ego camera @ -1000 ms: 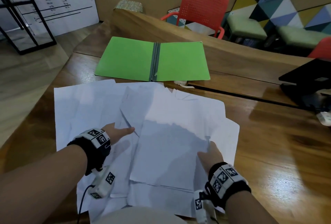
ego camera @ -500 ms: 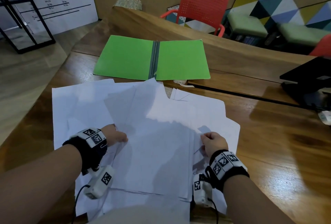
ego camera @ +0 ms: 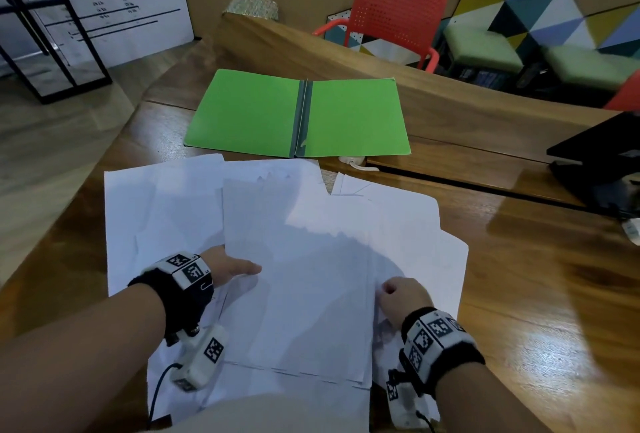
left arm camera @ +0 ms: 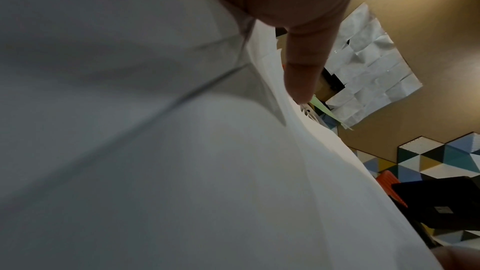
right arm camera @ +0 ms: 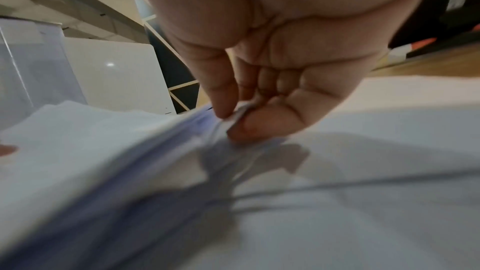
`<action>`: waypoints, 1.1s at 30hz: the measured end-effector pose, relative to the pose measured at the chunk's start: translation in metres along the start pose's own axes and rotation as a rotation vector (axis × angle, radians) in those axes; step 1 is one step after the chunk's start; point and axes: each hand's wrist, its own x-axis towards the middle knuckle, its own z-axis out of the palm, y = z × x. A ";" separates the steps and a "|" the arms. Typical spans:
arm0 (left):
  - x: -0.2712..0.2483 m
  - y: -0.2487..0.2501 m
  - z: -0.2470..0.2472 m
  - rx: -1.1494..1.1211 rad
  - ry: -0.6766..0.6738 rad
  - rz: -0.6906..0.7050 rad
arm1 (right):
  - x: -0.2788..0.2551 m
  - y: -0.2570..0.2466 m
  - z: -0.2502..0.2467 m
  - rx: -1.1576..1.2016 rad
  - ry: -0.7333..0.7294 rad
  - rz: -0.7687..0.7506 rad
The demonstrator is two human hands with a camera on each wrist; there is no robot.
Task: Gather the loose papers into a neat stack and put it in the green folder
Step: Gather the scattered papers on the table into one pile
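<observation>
An open green folder (ego camera: 298, 113) lies flat at the far side of the wooden table (ego camera: 519, 294). Nearer me, white papers (ego camera: 304, 276) are spread in an overlapping heap, with a partly gathered bundle on top. My left hand (ego camera: 232, 268) holds the bundle's left edge, its thumb (left arm camera: 301, 77) lying on top and its fingers hidden under the sheets. My right hand (ego camera: 398, 297) pinches the bundle's right edge (right arm camera: 233, 118) between thumb and fingers. More loose sheets (ego camera: 156, 210) stick out to the left, right and front.
A black laptop (ego camera: 599, 162) sits at the table's right edge. A white cable (ego camera: 353, 160) lies by the folder's near edge. A raised wooden ledge (ego camera: 450, 96) runs behind the folder, with a red chair (ego camera: 391, 13) beyond it.
The top bundle, slanted half a second ago, now lies squarer to me. My right hand went from lying flat on the sheets to pinching their edge. My left thumb came over the bundle's left edge.
</observation>
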 end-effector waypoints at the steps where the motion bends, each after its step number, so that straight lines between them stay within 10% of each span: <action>1: -0.001 0.001 0.001 0.006 -0.005 0.001 | 0.000 -0.003 0.005 -0.039 -0.051 -0.049; 5: 0.007 -0.004 -0.006 0.064 0.092 -0.091 | -0.003 0.000 0.010 0.170 -0.263 -0.033; 10: 0.012 -0.010 -0.019 0.069 0.186 -0.175 | 0.015 0.035 -0.012 0.530 0.368 0.351; 13: 0.015 -0.010 -0.014 0.059 0.213 -0.179 | 0.019 0.035 -0.008 0.677 0.360 0.453; 19: 0.012 -0.002 -0.004 0.071 0.238 -0.177 | 0.025 0.031 -0.004 0.649 0.085 0.317; 33: 0.005 0.004 -0.003 0.171 0.237 -0.181 | 0.022 0.033 -0.024 0.544 0.277 0.310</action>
